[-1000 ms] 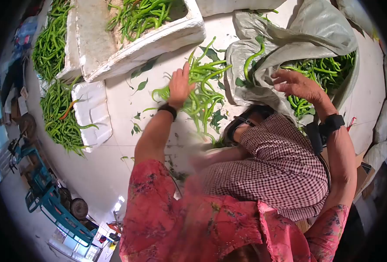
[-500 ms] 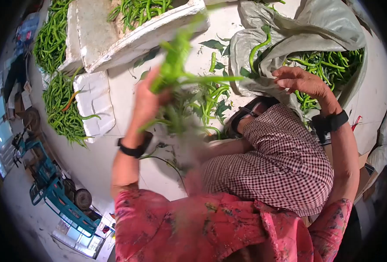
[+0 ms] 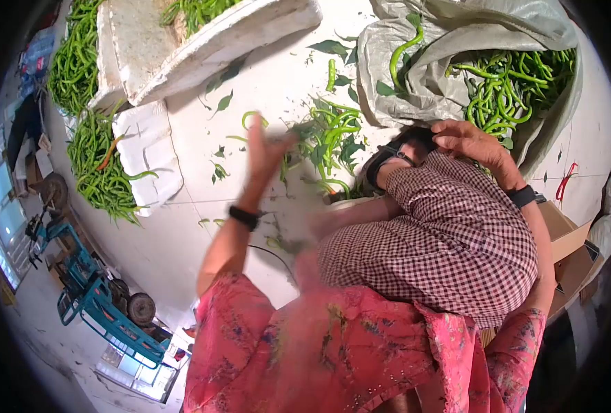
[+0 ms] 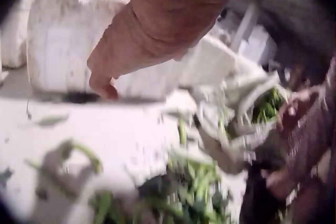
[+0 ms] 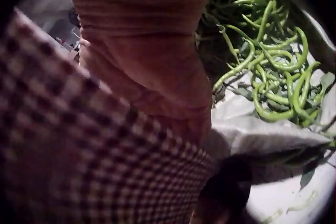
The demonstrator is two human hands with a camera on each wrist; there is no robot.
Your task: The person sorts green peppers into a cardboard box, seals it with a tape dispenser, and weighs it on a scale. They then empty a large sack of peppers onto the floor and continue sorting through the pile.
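My left hand [image 3: 263, 155], blurred, hovers with fingers spread and nothing in them, just left of a small pile of long green chili peppers [image 3: 336, 131] with leaves on the floor. The left wrist view shows this hand [image 4: 139, 40] in front of a white foam box wall [image 4: 58, 56], above the pile [image 4: 197, 182]. My right hand [image 3: 474, 143] hangs loosely curled by the checkered trouser knee, in front of a pale woven sack [image 3: 457, 48]. It holds nothing. In the right wrist view, more chili peppers [image 5: 281, 77] lie in the sack beside this hand [image 5: 152, 71].
Foam boxes [image 3: 230, 48] with peppers stand at the upper left. Another pepper heap [image 3: 99, 168] lies by a white foam piece [image 3: 150, 155]. Loose leaves [image 3: 224, 102] are scattered on the floor. A cardboard box [image 3: 564, 237] stands at right, a teal cart [image 3: 116, 316] farther left.
My left hand picked up a bunch of chili peppers from the pile and lifted it leftward; now the hand is back near the pile without it. My right hand has lowered slightly toward the knee.
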